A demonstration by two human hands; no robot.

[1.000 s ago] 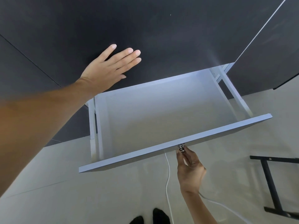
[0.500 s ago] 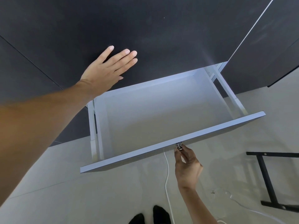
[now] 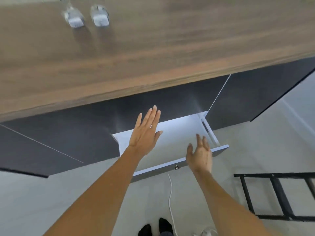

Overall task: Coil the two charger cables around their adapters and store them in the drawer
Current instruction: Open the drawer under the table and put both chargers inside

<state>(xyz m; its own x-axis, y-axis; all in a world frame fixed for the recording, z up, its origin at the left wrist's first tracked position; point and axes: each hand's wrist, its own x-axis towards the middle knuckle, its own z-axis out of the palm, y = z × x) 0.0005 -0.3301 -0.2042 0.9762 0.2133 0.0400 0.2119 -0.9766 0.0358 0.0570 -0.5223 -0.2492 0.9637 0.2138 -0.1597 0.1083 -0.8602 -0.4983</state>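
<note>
drawer (image 3: 172, 147) is pulled open now and the right hand (image 3: 199, 155) has let go of the knob (image 3: 176, 167), both it and the left hand (image 3: 146, 132) lifting open-fingered and empty toward the two adapters (image 3: 87, 17) sitting blurry near the counter (image 3: 170, 48) far edge, so grabbing those looks next.

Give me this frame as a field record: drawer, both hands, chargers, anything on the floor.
drawer: open, inside shows nothing; small metal knob on its front
left hand: fingers straight, holding nothing, over the drawer's left part
right hand: fingers loose, holding nothing, at the drawer front, off the knob
chargers: two white adapters on the wooden countertop, blurred; wrap state unclear
floor: white cable running below the drawer; black frame at right
task status: nothing stored yet
</note>
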